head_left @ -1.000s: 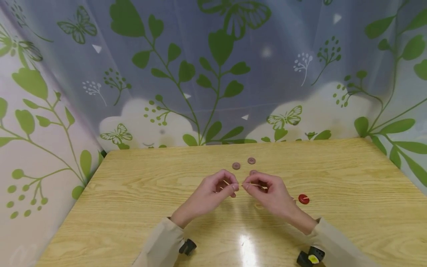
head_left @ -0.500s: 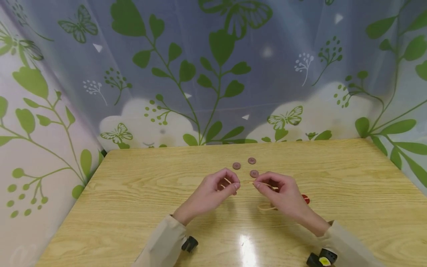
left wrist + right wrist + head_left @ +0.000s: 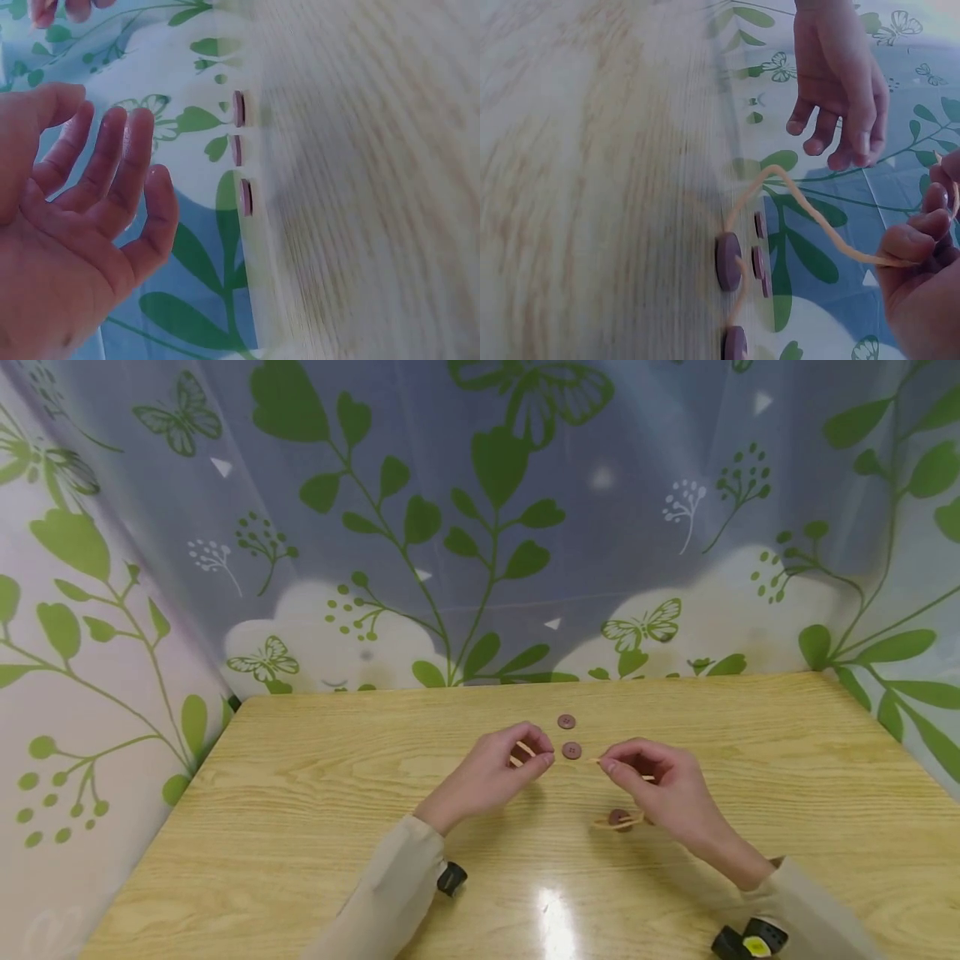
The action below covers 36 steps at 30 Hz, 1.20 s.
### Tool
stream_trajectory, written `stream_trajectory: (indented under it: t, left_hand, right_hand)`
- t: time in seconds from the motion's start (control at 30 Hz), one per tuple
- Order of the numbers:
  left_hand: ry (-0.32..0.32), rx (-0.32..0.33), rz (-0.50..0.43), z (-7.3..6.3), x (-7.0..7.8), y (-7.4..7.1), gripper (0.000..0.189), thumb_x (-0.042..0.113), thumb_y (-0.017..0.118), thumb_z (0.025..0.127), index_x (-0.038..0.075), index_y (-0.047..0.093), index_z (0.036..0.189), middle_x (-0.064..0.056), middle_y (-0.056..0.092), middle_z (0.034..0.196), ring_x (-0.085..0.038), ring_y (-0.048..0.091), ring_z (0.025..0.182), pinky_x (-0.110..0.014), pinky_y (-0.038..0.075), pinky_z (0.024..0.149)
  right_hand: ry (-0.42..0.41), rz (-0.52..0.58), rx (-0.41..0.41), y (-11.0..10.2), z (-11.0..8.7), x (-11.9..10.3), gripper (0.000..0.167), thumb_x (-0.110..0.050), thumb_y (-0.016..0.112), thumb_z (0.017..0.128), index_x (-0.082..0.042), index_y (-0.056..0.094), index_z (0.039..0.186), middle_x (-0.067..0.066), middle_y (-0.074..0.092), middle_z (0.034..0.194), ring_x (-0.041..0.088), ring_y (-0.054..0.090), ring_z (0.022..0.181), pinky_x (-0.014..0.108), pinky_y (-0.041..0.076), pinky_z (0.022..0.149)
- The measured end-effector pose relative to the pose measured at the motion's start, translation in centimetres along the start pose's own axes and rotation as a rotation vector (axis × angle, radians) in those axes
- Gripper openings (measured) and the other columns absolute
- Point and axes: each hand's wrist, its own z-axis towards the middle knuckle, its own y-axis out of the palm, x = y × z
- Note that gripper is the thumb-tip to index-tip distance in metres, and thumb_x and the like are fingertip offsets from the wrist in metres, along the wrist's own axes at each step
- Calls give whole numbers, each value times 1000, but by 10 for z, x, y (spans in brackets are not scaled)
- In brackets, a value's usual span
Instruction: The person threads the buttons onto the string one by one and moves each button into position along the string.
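My right hand (image 3: 667,785) pinches a thin yellow-orange cord (image 3: 810,210) between thumb and index finger, with a short end poking out past the fingertips. From that hand the cord loops down to the table and passes through a brown button (image 3: 729,261); this threaded button (image 3: 620,820) lies below the hand in the head view. Further along the cord is another button (image 3: 736,345), partly cut off by the frame. My left hand (image 3: 498,772) hovers just left of the cord's end, fingers loosely bent, nothing visible between them. The red button is hidden behind my right hand.
Beyond my hands lie loose brown buttons, one at the back (image 3: 566,722) and a nearer one (image 3: 572,750). A third loose button (image 3: 246,197) shows in the left wrist view. The wooden table (image 3: 337,752) ends at a leaf-patterned curtain (image 3: 420,527).
Both hands have moved right, and the gap between them has widened. The right hand has carried the cord's end along, bringing the threaded button into view. The left hand now covers one loose button.
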Motion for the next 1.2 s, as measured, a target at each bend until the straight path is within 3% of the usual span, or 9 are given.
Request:
stream_trajectory:
  t: [0.23,0.47,0.73,0.9,1.1,1.2]
  left_hand:
    - [-5,-37,126,19,-5,2,18,26,61,103,14,65,116,0,70,112,-11,67,97,-24,56,85]
    - [-23,-95,234,34,-10,7,25,24,65,101,12,66,122,-5,68,123,-15,67,105,-28,55,91]
    - [-3,-118,306,49,-10,15,39,34,64,102,12,62,135,-4,64,136,-19,64,118,-31,54,98]
    - [-46,-145,386,54,-7,18,34,35,61,103,17,62,132,-6,64,126,-18,63,114,-37,55,94]
    - [-55,-159,468,60,-8,22,31,31,60,103,19,63,131,-5,66,121,-16,62,109,-36,55,88]
    - [-60,-169,489,63,-9,23,31,29,60,102,19,63,131,-4,65,117,-15,60,104,-34,54,82]
  right_hand:
    - [13,14,18,-10,-1,-1,11,3,62,98,5,70,105,-14,72,94,2,61,70,25,48,48]
    - [-16,46,48,-18,-2,1,11,7,62,97,5,71,103,-11,73,93,2,59,70,25,45,52]
    - [42,70,25,-27,-3,-2,13,2,60,100,1,70,108,-11,69,84,14,36,40,31,31,32]
    - [52,89,37,-30,-2,-5,12,3,61,99,3,70,106,-10,68,82,15,36,40,35,28,33]
    - [29,62,75,-34,-2,-5,11,6,63,97,5,71,104,-10,71,87,12,44,54,33,35,45]
    - [27,89,85,-37,-3,-5,16,8,63,96,-2,74,103,-9,71,87,12,44,55,33,34,45]
